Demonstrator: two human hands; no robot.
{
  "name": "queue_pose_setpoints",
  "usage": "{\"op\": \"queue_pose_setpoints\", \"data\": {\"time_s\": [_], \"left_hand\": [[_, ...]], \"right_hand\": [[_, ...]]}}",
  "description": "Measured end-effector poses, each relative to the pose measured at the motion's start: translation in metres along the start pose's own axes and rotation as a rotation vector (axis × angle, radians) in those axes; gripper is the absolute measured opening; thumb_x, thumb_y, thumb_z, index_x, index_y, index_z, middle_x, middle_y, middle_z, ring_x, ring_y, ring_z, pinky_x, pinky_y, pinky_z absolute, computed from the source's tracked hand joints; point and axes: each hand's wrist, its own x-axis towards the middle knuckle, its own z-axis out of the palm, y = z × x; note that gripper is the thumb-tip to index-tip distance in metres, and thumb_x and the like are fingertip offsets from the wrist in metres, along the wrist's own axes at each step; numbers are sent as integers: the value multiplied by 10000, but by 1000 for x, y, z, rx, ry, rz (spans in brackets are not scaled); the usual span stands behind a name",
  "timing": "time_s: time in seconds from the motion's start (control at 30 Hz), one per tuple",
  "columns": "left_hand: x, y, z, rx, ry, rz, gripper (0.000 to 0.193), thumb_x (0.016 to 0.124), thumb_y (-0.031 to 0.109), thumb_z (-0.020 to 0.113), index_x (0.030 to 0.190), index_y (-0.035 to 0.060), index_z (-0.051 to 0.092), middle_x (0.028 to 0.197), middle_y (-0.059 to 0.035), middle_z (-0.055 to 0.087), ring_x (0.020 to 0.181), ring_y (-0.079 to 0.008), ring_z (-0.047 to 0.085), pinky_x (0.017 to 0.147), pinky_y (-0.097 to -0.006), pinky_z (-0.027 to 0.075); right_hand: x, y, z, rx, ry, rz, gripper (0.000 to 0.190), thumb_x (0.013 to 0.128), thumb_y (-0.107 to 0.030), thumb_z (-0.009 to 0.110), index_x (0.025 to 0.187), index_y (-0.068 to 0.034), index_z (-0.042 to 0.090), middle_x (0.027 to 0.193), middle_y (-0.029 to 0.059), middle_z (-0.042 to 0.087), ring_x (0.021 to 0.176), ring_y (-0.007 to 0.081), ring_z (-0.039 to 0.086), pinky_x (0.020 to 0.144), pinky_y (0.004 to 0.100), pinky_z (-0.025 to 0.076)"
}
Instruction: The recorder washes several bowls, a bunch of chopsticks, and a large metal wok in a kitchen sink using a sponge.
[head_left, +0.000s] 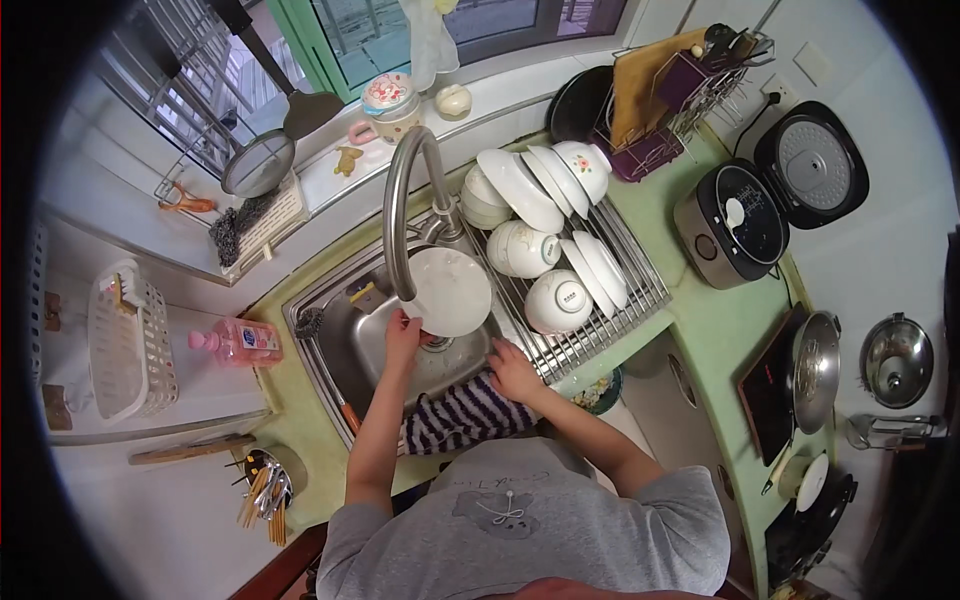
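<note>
My left hand grips the lower left edge of a white plate, tilted in the stainless steel sink under the curved faucet. At the sink's right front edge is my right hand, over a striped cloth; nothing shows in its fingers, and whether it touches the cloth is unclear. Right of the sink, white bowls and plates stand on a metal drying rack. A sponge lies at the sink's back left, with a long-handled scrubber by the left rim.
A pink soap bottle and a holder of chopsticks and cutlery are at the left. The windowsill bears a lidded cup. On the right counter are an open rice cooker and a pan. A cutting board stands behind the rack.
</note>
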Motion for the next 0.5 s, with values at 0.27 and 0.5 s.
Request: {"op": "queue_pose_setpoints", "data": {"time_s": [0.27, 0.5], "left_hand": [[-8, -41, -40, -303, -99, -257, 275, 775, 42, 434, 1042, -2, 478, 889, -106, 583, 698, -190, 600, 637, -296, 513], [-9, -42, -60, -272, -93, -315, 223, 789, 129, 474, 953, -19, 505, 801, -107, 592, 696, -188, 598, 616, -287, 508]], "right_hand": [[39, -29, -50, 150, 279, -103, 373, 665, -119, 569, 1024, -50, 494, 1109, 149, 450, 1031, 322, 430, 930, 413, 331], [76, -15, -22, 94, 50, -438, 228, 711, -128, 582, 934, -83, 562, 877, 59, 574, 886, 229, 532, 896, 398, 367]]}}
